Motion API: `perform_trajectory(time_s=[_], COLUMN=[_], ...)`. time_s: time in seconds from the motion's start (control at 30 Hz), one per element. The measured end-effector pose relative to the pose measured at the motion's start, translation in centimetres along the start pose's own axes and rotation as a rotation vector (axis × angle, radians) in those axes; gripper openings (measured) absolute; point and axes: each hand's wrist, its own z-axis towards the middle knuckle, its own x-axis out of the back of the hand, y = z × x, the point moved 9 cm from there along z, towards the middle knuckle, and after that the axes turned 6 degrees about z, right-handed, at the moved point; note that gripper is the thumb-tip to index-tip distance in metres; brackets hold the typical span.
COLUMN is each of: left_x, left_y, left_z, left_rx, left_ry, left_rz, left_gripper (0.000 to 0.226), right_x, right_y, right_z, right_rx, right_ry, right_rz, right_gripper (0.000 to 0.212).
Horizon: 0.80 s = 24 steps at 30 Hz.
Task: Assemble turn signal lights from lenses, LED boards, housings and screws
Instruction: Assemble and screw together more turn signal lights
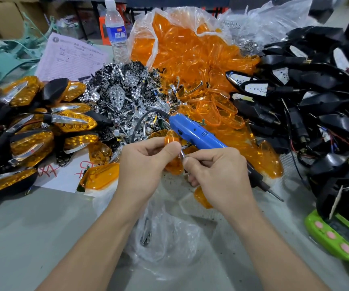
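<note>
Pinching an orange lens (171, 139) in the left hand (146, 164), nipping a thin chrome strip (182, 153) against it with the right hand (213, 171) (just in front of the blue screwdriver (198, 133)).

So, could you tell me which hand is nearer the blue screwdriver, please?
Right. The right hand sits just in front of the blue screwdriver, overlapping its body; the left hand is off to its left.

Glossy translucent orange plastic lens (171, 139), shiny, perhaps chromed trim strip (182, 153), smooth blue plastic screwdriver (196, 134).
</note>
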Motion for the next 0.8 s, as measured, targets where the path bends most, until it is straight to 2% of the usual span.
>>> perform_trajectory(time_s=[0.03,0.07,0.13,0.17,0.23,0.27,0.37,0.47,0.6,0.7,0.73,0.8], left_x=[0.0,0.1,0.0,-0.1,-0.2,-0.2,-0.6,-1.2,-1.4,-1.6,-1.6,-1.5], left_y=[-0.2,-0.4,-0.7,-0.8,-1.0,-1.2,-0.8,-0.2,0.1,0.4,0.3,0.1], left_z=[0.1,0.2,0.4,0.4,0.6,0.6,0.6,0.4,0.2,0.2,0.2,0.4], left_rx=[0.010,0.023,0.052,0.078,0.136,0.152,0.148,0.105,0.069,0.044,0.041,0.031], left_ry=[0.010,0.025,0.016,0.006,-0.014,-0.024,-0.091,-0.134,-0.175,-0.189,-0.173,-0.136], left_rz=[-0.005,-0.011,-0.088,-0.149,-0.293,-0.347,-0.427,-0.504,-0.537,-0.562,-0.556,-0.537], left_gripper=[0.003,0.011,0.024,0.024,0.007,0.009,0.015,0.018,0.023,0.014,0.013,0.013], right_x=[-0.3,-0.5,-0.2,0.2,0.8,0.8,-1.4,-2.8,-2.1,-1.9,-1.5,-0.4], right_y=[-0.2,-0.4,-0.8,-0.8,-0.4,0.0,1.5,1.0,0.3,0.3,0.2,-0.2], right_z=[-0.1,-0.3,-0.3,-0.2,-0.2,-0.2,-0.2,-0.4,-0.3,-0.4,-0.4,-0.3], right_rx=[0.025,0.046,0.070,0.068,0.033,-0.015,-0.217,-0.267,-0.167,-0.144,-0.124,-0.060], right_ry=[0.001,0.007,0.059,0.094,0.147,0.138,-0.061,-0.200,-0.141,-0.106,-0.071,0.024], right_rz=[-0.033,-0.059,-0.102,-0.090,-0.002,0.063,0.382,0.591,0.616,0.620,0.582,0.448], right_gripper=[0.015,0.009,0.010,0.012,0.012,0.013,0.021,0.035,0.031,0.018,0.013,0.016])
